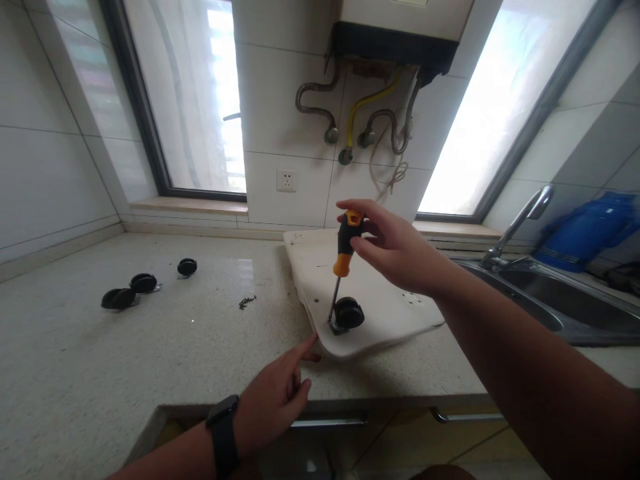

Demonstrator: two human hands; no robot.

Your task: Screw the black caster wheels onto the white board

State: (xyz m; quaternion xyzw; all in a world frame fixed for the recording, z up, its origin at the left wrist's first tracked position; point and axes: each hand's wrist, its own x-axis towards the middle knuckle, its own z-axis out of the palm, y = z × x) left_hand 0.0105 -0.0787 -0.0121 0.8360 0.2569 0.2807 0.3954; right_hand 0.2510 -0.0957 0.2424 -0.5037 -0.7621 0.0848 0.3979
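The right hand [395, 250] holds a screwdriver [341, 263] by its orange and black handle, its grip closed around the top of the handle with the fingertips. The tool stands almost upright, and its tip rests at the metal plate of a black caster wheel [349, 313] — probably on a screw there, though this is too small to see. The wheel sits on the near left corner of a white board [390, 307], which lies flat on the tabletop [200, 347].

The left hand [277, 397] comes from below with a watch [223, 427] on the wrist. Its index finger is stretched out and touches the near edge of the board — it seems to keep the board from sliding; its grip is loose and holds nothing.

Far left on the tabletop lie three more wheels [143, 283], with small dark screws [247, 302] between them and the board. A sink [550, 300] is to the right.
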